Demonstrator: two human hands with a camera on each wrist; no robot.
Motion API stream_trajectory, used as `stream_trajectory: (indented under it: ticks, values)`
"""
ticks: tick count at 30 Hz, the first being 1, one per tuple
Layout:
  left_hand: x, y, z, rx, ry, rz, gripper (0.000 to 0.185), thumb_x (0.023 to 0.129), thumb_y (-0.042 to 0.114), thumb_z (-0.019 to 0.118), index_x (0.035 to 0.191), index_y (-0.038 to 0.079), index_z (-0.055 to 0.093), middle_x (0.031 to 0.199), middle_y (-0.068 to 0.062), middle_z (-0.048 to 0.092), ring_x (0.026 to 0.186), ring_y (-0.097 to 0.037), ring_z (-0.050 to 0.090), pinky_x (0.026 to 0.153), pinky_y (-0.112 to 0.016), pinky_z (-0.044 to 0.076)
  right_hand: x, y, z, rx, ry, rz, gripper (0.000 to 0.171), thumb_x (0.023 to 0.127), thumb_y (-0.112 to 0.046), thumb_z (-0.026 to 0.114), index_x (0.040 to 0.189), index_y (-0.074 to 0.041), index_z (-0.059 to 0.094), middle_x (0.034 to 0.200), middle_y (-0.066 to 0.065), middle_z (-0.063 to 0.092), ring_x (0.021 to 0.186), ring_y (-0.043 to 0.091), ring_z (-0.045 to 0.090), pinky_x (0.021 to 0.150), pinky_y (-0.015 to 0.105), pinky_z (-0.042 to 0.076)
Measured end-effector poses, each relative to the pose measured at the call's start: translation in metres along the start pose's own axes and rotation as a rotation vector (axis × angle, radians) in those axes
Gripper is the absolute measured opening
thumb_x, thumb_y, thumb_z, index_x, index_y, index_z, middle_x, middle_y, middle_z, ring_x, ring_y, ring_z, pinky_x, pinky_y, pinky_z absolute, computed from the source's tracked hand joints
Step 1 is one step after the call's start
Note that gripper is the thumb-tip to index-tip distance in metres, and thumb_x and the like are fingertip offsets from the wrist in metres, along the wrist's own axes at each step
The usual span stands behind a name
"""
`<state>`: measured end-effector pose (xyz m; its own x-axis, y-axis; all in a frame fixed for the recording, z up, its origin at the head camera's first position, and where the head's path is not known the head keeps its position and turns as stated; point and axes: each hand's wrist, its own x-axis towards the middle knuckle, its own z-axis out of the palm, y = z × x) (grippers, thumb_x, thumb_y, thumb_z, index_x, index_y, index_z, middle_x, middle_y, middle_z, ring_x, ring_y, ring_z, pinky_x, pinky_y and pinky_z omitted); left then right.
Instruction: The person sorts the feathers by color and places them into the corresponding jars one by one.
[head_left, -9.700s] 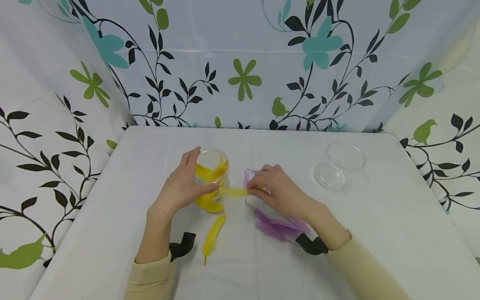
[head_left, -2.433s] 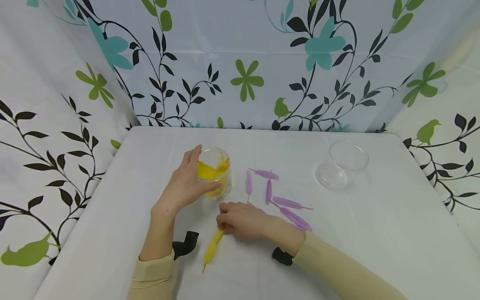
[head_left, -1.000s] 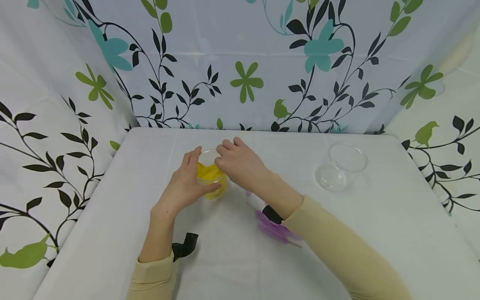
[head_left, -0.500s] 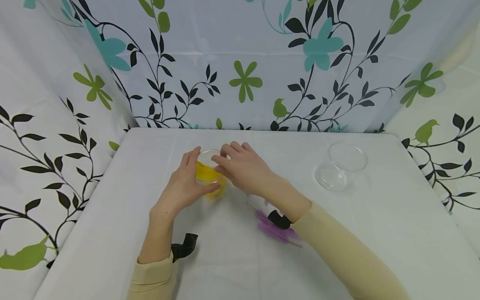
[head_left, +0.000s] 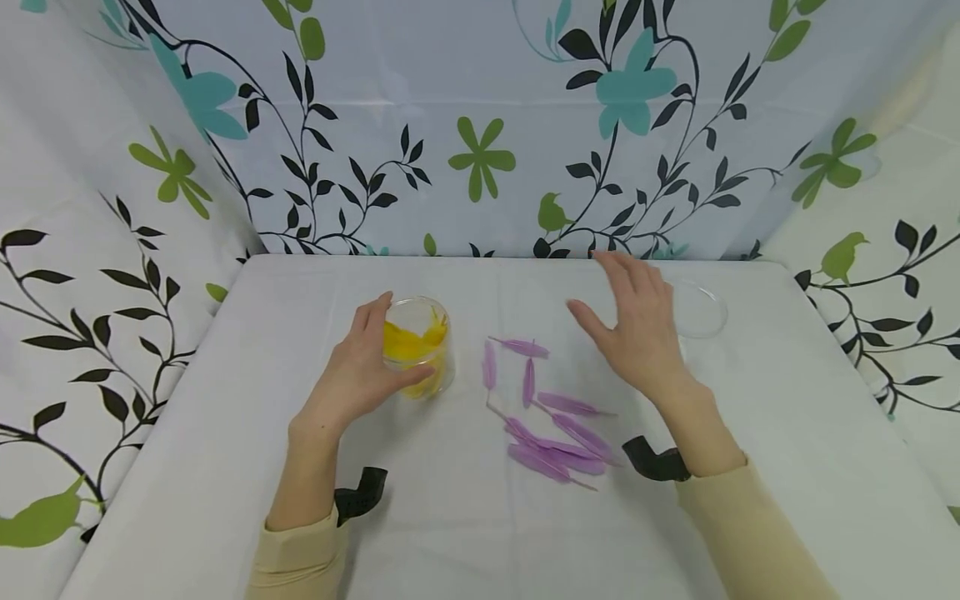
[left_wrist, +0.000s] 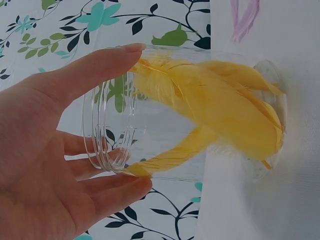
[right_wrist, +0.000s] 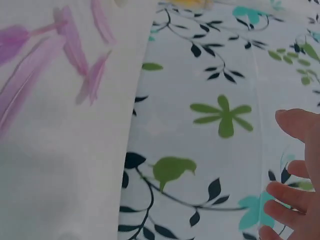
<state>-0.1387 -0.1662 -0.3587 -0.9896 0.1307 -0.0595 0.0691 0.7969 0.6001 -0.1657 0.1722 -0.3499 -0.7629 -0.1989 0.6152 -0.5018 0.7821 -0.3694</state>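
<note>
In the head view my left hand (head_left: 348, 371) holds a clear round jar (head_left: 447, 354) near its rim, fingers and thumb around opposite sides. Yellow feathers (left_wrist: 210, 100) fill part of the jar, as the left wrist view shows closely. My right hand (head_left: 637, 329) is over the right side of the table, fingers spread and nothing in them. Just behind it is a second clear round container (head_left: 724, 321), mostly hidden by the hand. Several purple feathers (head_left: 573, 406) lie loose on the table between the hands.
A white cloth covers the table (head_left: 450, 533). Its far edge meets a hanging curtain (head_left: 420, 75) printed with leaves, flowers and birds. A black piece is on each wrist, the left one (head_left: 362, 493) close to the tabletop.
The right hand has left the jar's mouth and moved right, fingers now spread. Loose yellow feathers seen earlier beside the jar are gone from the table. The left hand keeps holding the jar.
</note>
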Motion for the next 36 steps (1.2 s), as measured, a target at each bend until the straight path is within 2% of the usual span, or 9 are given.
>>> stream_trajectory:
  ticks: [4,8,13,17,24,28,32,34,36]
  values:
    - [0.000,0.000,0.000,0.006,0.000,-0.006,0.109,0.082,0.045,0.079,0.161,0.015,0.010,0.163,-0.013,0.020,0.128,-0.047,0.049,0.104,-0.063,0.043,-0.019,0.030,-0.017,0.013,0.069,0.190,0.068,0.087,-0.025,0.076,0.144,-0.005,0.046,0.146,0.020,0.044,0.135,0.040,0.034,0.104,0.063,0.024]
    - [0.000,0.001,0.000,0.013,-0.007,-0.009,0.108,0.083,0.046,0.078,0.161,0.016,0.010,0.163,-0.013,0.018,0.128,-0.047,0.048,0.105,-0.063,0.042,-0.041,0.052,-0.027,0.051,0.075,0.367,0.078,0.086,-0.027,0.076,0.151,-0.008,0.036,0.154,0.016,0.033,0.143,0.036,0.023,0.112,0.064,0.017]
    - [0.001,0.001,0.001,0.021,-0.009,-0.008,0.108,0.083,0.046,0.078,0.161,0.016,0.010,0.163,-0.013,0.018,0.129,-0.046,0.049,0.106,-0.062,0.042,-0.062,0.070,-0.024,0.127,0.085,0.547,0.092,0.085,-0.030,0.078,0.157,-0.015,0.023,0.161,0.010,0.017,0.149,0.027,0.016,0.121,0.057,0.016]
    - [0.001,0.001,0.002,0.025,-0.002,-0.007,0.107,0.083,0.046,0.078,0.161,0.017,0.010,0.163,-0.014,0.019,0.129,-0.046,0.048,0.106,-0.063,0.042,-0.069,0.082,-0.015,0.201,0.112,0.638,0.103,0.083,-0.033,0.081,0.159,-0.021,0.013,0.163,0.005,0.013,0.150,0.023,0.016,0.124,0.050,0.016]
    - [0.002,0.002,0.006,0.041,0.034,0.016,0.103,0.085,0.042,0.076,0.160,0.014,0.011,0.161,-0.018,0.019,0.135,-0.044,0.041,0.109,-0.062,0.038,-0.074,0.096,-0.008,0.240,0.102,0.683,0.112,0.079,-0.034,0.085,0.160,-0.025,0.009,0.162,0.007,0.026,0.148,0.025,0.029,0.122,0.049,0.023]
    - [0.000,0.004,0.006,0.091,0.085,0.051,0.103,0.085,0.041,0.075,0.160,0.013,0.010,0.164,-0.018,0.009,0.147,-0.043,0.020,0.111,-0.065,0.033,-0.075,0.098,-0.016,0.239,0.010,0.650,0.114,0.077,-0.034,0.086,0.160,-0.024,0.009,0.158,0.012,0.034,0.144,0.032,0.036,0.118,0.058,0.028]
    - [-0.003,0.014,0.008,0.101,0.211,0.181,0.097,0.084,0.037,0.077,0.158,0.013,0.020,0.167,-0.012,0.005,0.153,-0.037,-0.001,0.111,-0.067,0.030,-0.074,0.095,-0.027,0.240,-0.115,0.609,0.117,0.077,-0.036,0.086,0.161,-0.020,0.006,0.157,0.017,0.034,0.142,0.038,0.037,0.112,0.066,0.030]
    - [-0.003,0.026,0.013,0.074,0.285,0.289,0.086,0.085,0.030,0.078,0.155,0.012,0.031,0.166,-0.009,0.015,0.155,-0.033,0.001,0.113,-0.065,0.030,-0.072,0.093,-0.031,0.236,-0.176,0.599,0.118,0.077,-0.038,0.086,0.161,-0.018,0.005,0.157,0.018,0.033,0.142,0.039,0.036,0.109,0.069,0.030]
    - [-0.003,0.041,0.021,0.056,0.316,0.397,0.073,0.086,0.024,0.077,0.149,0.011,0.042,0.160,-0.008,0.030,0.153,-0.030,0.014,0.115,-0.059,0.032,-0.070,0.091,-0.033,0.242,-0.231,0.589,0.119,0.077,-0.040,0.086,0.161,-0.016,0.004,0.157,0.019,0.032,0.142,0.040,0.035,0.108,0.071,0.031]
